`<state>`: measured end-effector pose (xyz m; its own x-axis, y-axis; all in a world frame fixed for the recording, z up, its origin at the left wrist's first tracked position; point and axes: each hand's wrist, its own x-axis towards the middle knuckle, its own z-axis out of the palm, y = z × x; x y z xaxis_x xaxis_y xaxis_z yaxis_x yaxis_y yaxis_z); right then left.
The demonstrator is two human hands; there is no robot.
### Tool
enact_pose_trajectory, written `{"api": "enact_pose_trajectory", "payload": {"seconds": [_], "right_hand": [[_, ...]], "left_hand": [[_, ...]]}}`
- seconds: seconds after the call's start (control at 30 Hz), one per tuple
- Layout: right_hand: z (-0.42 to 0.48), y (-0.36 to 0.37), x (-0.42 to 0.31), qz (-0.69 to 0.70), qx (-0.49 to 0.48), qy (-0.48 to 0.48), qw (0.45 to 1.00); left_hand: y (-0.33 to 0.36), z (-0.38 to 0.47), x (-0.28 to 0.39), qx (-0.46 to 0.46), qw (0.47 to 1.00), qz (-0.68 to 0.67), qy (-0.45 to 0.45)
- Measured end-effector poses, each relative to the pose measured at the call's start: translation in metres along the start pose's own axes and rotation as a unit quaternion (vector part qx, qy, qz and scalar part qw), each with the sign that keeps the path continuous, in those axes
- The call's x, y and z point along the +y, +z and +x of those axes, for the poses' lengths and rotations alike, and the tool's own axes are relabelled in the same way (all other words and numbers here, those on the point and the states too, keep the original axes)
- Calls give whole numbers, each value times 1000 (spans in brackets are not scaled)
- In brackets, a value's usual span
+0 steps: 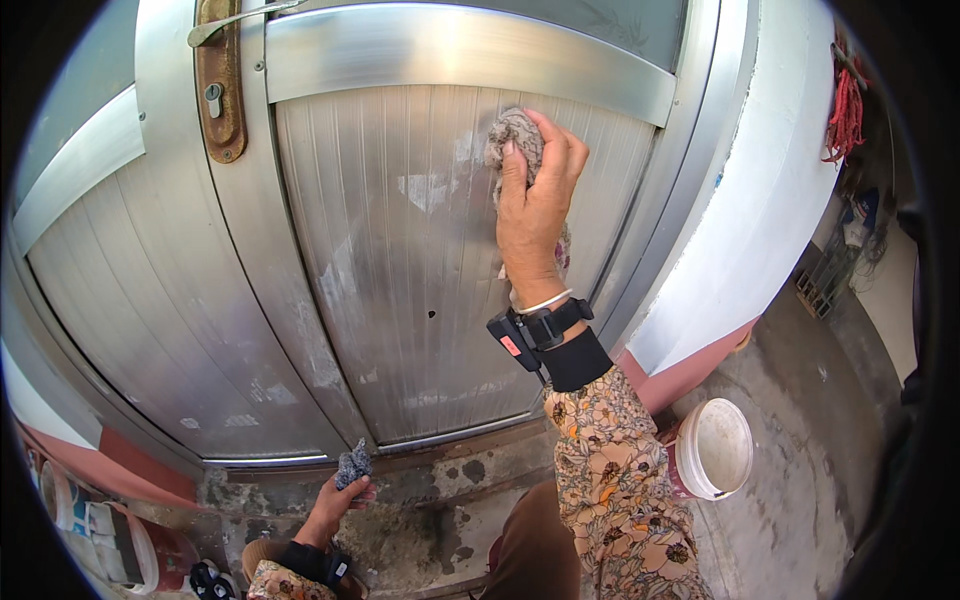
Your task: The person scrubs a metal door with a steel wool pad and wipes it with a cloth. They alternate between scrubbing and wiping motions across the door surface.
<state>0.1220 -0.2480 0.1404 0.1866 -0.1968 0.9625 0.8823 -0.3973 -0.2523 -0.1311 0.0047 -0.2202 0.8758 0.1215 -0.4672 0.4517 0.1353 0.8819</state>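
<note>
My right hand [536, 202] grips a damp-looking patterned cloth [516, 142] and holds it against the ribbed lower panel of a metal door [390, 247]. More of the cloth hangs down behind the wrist. Pale patches and a small dark hole mark the panel. Low in the view, near the door's bottom edge, my left hand [334, 504] holds a grey scouring pad or crumpled cloth [353, 465]; which of these cannot be told. At the upper left the door carries a lever handle [217, 31] over a rusty lock plate [222, 127].
An open plastic bucket [724, 450] stands on the concrete floor to the right. Several buckets [154, 551] and containers stand at the lower left, beside the wall. A white wall [742, 187] with a red base borders the door. Red dried-looking bunches [846, 112] hang at the far right.
</note>
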Motion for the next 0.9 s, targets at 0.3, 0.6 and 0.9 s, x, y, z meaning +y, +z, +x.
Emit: {"api": "enact_pose_trajectory", "payload": {"seconds": [0.3, 0.6, 0.9], "right_hand": [[-101, 38, -13, -120, -146, -267, 945], [18, 13, 27, -148, 109, -83, 979], [-161, 69, -45, -129, -227, -283, 923]], "left_hand": [[7, 8, 11, -8, 999, -31, 12], [13, -10, 17, -21, 998, -57, 9], [13, -1, 15, -7, 999, -50, 8]]}}
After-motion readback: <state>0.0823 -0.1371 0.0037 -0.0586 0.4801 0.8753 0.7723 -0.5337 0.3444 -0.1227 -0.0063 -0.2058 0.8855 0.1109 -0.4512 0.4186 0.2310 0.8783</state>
